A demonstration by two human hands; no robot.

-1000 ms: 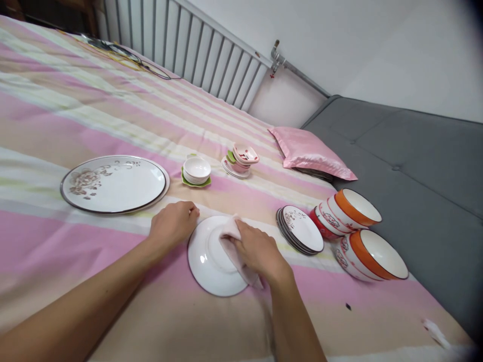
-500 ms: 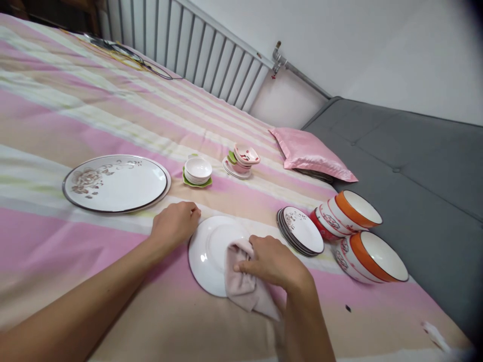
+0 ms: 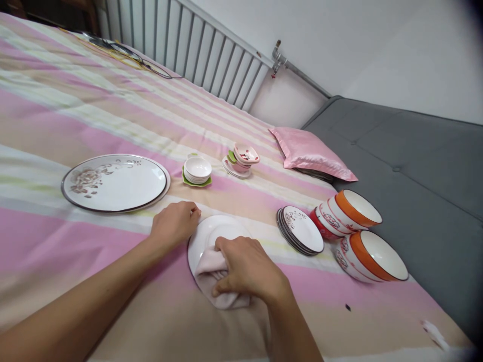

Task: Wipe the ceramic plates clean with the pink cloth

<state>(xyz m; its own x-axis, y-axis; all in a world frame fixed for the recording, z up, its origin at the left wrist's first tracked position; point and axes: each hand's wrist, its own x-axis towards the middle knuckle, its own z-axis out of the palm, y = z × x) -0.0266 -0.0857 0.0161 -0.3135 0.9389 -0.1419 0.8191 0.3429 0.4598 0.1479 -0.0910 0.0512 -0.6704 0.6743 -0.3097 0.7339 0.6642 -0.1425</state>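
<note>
A white plate point(image 3: 204, 234) lies face down or up, I cannot tell which, on the striped bedsheet in front of me. My left hand point(image 3: 175, 221) is closed at the plate's upper left rim, its fingertips hidden from view. Over the plate's lower part, my right hand point(image 3: 245, 269) grips a pale pink cloth point(image 3: 211, 266) and presses it on the surface. The cloth hangs over the near edge of the plate.
To the left lies an oval flowered platter point(image 3: 116, 183). Beyond the plate are stacked small bowls point(image 3: 198, 168) and small dishes point(image 3: 245, 155). Rightward sit flowered plates point(image 3: 304, 229) and orange-rimmed bowls point(image 3: 377, 256), near a grey headboard point(image 3: 411, 166) and pink pillow point(image 3: 313, 153).
My right hand has moved the cloth leftward across the plate, from its right side to its lower left part. My left hand has stayed at the rim.
</note>
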